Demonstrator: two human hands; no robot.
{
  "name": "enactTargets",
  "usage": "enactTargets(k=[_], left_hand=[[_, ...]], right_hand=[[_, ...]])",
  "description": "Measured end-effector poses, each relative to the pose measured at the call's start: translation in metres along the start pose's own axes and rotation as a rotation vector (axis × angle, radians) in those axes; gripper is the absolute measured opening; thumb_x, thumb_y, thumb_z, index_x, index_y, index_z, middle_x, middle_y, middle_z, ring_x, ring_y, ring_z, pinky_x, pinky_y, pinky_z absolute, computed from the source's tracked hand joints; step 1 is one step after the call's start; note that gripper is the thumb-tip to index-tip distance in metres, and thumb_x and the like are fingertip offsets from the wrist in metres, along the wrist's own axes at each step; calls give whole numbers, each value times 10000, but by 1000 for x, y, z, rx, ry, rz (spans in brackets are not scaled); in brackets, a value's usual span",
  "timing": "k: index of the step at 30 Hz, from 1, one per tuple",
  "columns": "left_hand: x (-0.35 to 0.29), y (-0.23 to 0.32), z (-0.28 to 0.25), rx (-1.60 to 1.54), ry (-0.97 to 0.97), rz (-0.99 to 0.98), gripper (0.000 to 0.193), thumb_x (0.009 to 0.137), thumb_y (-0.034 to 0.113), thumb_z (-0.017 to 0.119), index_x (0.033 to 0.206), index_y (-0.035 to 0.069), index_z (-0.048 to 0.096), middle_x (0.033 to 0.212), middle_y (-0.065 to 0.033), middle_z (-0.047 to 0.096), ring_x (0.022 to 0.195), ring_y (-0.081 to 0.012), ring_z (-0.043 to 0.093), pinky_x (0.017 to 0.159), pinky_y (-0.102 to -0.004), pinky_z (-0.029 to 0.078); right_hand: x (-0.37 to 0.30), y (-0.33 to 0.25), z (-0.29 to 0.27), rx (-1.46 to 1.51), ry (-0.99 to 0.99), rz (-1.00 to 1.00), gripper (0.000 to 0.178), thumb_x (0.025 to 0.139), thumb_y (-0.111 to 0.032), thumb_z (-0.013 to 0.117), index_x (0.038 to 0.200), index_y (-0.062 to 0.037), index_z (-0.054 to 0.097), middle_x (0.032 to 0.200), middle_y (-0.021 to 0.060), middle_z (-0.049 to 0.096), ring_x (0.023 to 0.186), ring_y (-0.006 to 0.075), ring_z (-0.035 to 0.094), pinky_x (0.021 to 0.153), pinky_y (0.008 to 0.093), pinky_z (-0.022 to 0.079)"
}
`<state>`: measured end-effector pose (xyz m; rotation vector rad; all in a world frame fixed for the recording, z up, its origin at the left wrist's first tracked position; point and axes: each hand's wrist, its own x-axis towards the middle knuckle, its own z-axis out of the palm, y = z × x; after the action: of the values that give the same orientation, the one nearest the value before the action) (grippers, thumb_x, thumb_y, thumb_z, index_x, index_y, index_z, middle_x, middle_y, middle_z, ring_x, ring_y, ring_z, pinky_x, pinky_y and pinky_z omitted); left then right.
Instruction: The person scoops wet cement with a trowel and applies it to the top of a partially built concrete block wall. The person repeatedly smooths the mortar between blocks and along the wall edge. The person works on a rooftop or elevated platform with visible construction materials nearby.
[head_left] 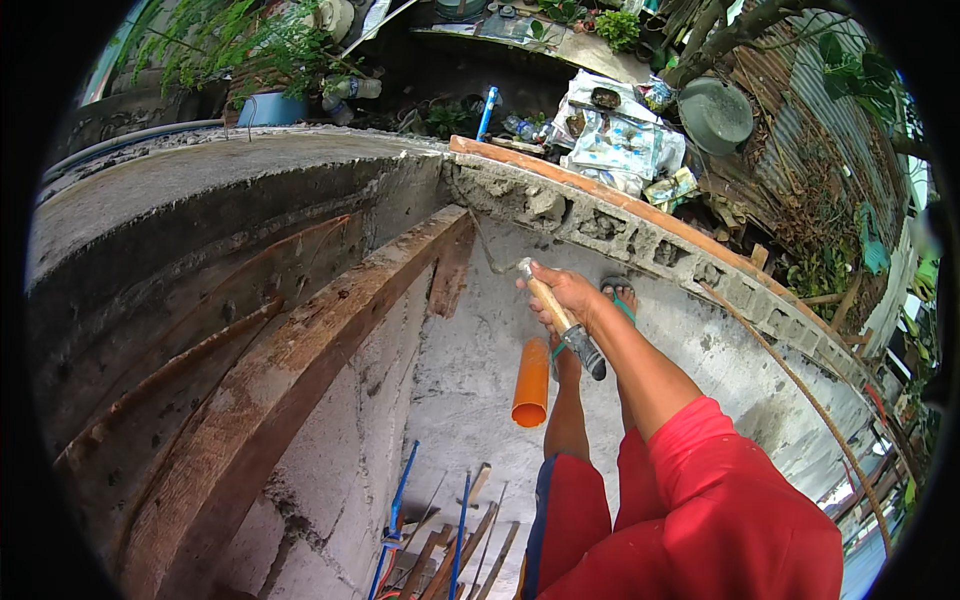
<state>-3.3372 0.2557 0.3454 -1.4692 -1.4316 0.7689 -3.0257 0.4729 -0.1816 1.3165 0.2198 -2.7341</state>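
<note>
My right hand (pixel 562 296) is wrapped round the wooden handle of a trowel (pixel 546 294). The handle has a dark butt end, and its thin bent metal part runs toward the far end of a brown wooden beam (pixel 330 325). That metal shows nearly edge-on, so I cannot tell whether it touches the beam or the wall. Beyond it is the corner below a row of rough hollow blocks (pixel 600 225). An orange pipe (pixel 532 385) with an open end is just below my hand. My left hand is out of the picture.
A grey concrete wall (pixel 250 165) curves along the left. Brown wood edging (pixel 620 197) tops the blocks. A rusty rod (pixel 800 390) slants at right. Blue bars (pixel 461 535) and wood strips lie below. Beyond the wall are sacks (pixel 625 145) and a grey basin (pixel 715 115).
</note>
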Motion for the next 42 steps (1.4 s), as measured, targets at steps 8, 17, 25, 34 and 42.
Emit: enactTargets(k=[8, 17, 25, 34, 42], left_hand=[[-85, -41, 29, 389, -457, -568, 599, 985, 393, 680, 1352, -57, 530, 1508, -392, 380, 1403, -575, 343, 1119, -763, 244], [-16, -16, -2, 77, 64, 79, 636, 1003, 482, 644, 1363, -36, 559, 1531, -355, 401, 1434, -534, 348, 1159, -724, 230], [-93, -34, 26, 471, -658, -657, 655, 999, 488, 643, 1374, -43, 566, 1528, -345, 426, 1447, -516, 349, 1169, -708, 221], [-131, -83, 70, 607, -845, -592, 672, 988, 504, 648, 1393, -25, 558, 1471, -332, 482, 1407, -515, 392, 1141, -720, 216], [-40, -30, 39, 370, -456, -481, 631, 981, 500, 661, 1360, 2, 577, 1439, -324, 509, 1358, -519, 439, 1102, -712, 265]], right_hand=[[-50, 53, -37, 86, 260, -49, 541, 1066, -587, 518, 1231, -80, 612, 743, 60, 603, 499, 163, 563, 443, 342, 473], [-8, -2, 23, 119, 82, -129, 550, 1066, -602, 501, 1257, -97, 606, 744, 30, 572, 527, 147, 540, 467, 322, 452], [-51, 45, -27, 230, 289, -95, 521, 1063, -606, 490, 1231, -127, 606, 740, 40, 589, 517, 175, 553, 461, 360, 457], [-74, 39, -42, 173, 329, -130, 563, 1068, -578, 507, 1251, -52, 590, 756, 64, 606, 513, 174, 569, 455, 344, 484], [-18, 27, 7, -142, 253, -203, 578, 978, -454, 726, 1317, -15, 562, 777, 70, 631, 514, 139, 593, 447, 325, 503]])
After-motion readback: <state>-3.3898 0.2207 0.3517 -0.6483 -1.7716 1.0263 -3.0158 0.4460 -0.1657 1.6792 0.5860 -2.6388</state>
